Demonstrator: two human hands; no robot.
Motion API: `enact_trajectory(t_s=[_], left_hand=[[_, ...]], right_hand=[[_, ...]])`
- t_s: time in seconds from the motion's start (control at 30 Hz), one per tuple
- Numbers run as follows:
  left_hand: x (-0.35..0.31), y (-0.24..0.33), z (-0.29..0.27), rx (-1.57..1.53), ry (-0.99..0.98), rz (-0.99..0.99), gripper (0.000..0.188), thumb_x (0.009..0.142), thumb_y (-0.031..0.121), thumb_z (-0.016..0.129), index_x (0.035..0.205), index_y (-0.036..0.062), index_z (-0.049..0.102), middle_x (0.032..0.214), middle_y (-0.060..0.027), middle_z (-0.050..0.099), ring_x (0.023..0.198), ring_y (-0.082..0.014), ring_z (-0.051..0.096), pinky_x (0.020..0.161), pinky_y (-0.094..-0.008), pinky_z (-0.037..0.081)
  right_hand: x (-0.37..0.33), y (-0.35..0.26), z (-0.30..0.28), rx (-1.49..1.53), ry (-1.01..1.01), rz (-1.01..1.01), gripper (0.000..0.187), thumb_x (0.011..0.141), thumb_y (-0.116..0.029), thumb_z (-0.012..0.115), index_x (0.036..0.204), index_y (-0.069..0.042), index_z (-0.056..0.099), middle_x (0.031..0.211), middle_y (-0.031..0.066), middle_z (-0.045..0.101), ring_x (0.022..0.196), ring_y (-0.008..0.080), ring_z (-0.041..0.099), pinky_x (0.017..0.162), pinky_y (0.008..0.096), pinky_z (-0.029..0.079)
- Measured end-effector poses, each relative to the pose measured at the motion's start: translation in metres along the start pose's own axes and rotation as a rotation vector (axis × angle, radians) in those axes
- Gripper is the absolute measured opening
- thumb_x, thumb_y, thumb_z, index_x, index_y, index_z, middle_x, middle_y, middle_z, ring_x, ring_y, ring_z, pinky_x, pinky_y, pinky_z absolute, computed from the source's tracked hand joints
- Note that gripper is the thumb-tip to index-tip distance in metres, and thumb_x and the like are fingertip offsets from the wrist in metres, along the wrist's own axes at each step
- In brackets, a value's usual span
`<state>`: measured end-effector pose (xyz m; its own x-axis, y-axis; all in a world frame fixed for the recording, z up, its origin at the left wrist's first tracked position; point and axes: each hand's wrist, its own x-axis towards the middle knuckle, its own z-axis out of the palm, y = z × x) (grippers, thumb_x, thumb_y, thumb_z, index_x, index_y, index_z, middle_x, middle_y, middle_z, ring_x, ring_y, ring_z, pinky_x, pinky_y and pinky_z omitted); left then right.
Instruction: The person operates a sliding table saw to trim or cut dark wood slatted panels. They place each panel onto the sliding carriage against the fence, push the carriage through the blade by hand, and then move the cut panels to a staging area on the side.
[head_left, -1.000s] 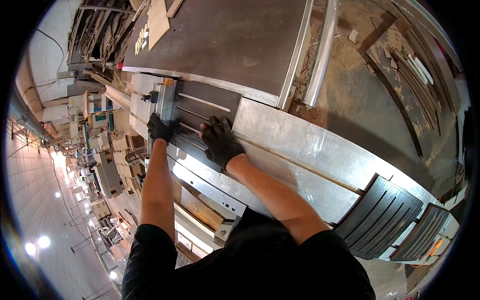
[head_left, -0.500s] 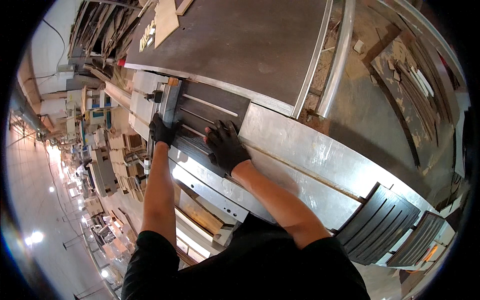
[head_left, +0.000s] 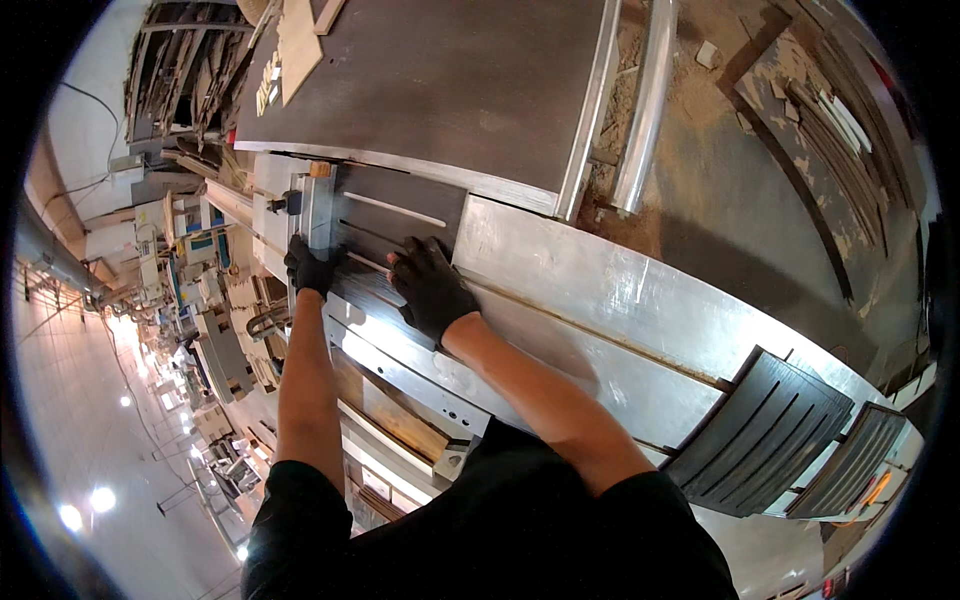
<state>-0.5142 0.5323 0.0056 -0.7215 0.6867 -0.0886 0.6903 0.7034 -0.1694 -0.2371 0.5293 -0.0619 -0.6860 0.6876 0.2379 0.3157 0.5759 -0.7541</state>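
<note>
A dark slotted board (head_left: 400,205) lies on the silver sliding table of a saw-like machine, its end against a metal fence (head_left: 320,210). My left hand (head_left: 312,268), in a black glove, is closed around the near part of the fence beside the board's left end. The fingertips are partly hidden there. My right hand (head_left: 432,288), also gloved with some bare fingertips, rests flat on the board near its right end, fingers spread. A black clamp-like stop (head_left: 287,203) sits on the fence's left side, and an orange-brown block (head_left: 320,170) caps its far end.
Beyond the board spreads a wide brown machine table (head_left: 450,90) with wood offcuts (head_left: 300,50) at its far left. More dark slotted boards (head_left: 765,435) are stacked at the right end of the silver table (head_left: 600,290). A metal rail (head_left: 645,110) runs along the brown table's right side.
The whole view has shifted slightly, so the machine and both hands appear farther left. My hands keep their places on the fence and the slotted board.
</note>
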Motion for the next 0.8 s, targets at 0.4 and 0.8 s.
enact_trajectory(t_s=[0.4, 0.8], left_hand=[[0.013, -0.012, 0.01, 0.025, 0.034, 0.043, 0.114, 0.06, 0.051, 0.086, 0.147, 0.0145, 0.022, 0.135, -0.0222, 0.038, 0.124, -0.0422, 0.041, 0.103, -0.049, 0.037], [0.002, -0.002, 0.005, -0.014, 0.031, 0.007, 0.111, 0.061, 0.05, 0.086, 0.147, 0.0144, 0.024, 0.139, -0.0225, 0.037, 0.126, -0.0422, 0.04, 0.104, -0.0495, 0.036]], right_hand=[[0.002, 0.0, 0.003, -0.092, -0.059, 0.007, 0.056, 0.09, -0.04, 0.056, 0.138, -0.011, 0.05, 0.154, 0.0072, 0.036, 0.145, 0.0335, 0.023, 0.12, 0.0513, 0.013], [0.002, -0.001, -0.012, -0.058, -0.14, 0.001, 0.064, 0.085, -0.039, 0.062, 0.141, -0.012, 0.047, 0.154, 0.0064, 0.034, 0.145, 0.0345, 0.019, 0.121, 0.05, 0.01]])
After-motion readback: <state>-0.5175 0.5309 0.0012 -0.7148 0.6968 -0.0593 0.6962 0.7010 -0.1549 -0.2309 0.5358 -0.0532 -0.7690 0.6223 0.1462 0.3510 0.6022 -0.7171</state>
